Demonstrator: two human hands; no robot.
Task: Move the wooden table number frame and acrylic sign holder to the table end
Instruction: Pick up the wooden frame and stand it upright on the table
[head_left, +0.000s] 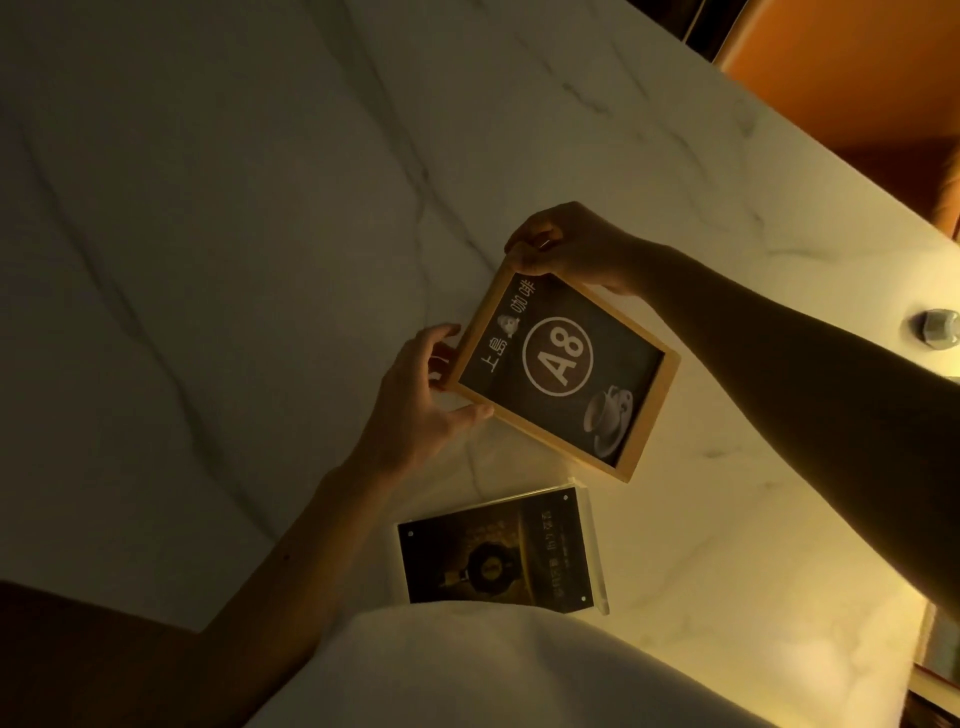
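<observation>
The wooden table number frame (563, 371) has a dark card marked A8 with a coffee cup picture, and it is tilted above the white marble table (260, 234). My left hand (426, 400) grips its left corner, thumb along the lower edge. My right hand (566, 244) pinches its top corner from above. The acrylic sign holder (501, 553), clear with a dark printed card inside, stands on the table just below the frame, close to my body, untouched by either hand.
An orange seat (852, 67) lies beyond the table's right edge. A small metal knob-like object (940, 327) sits at the far right. My white clothing (493, 670) covers the bottom of the view, overlapping the holder's lower edge.
</observation>
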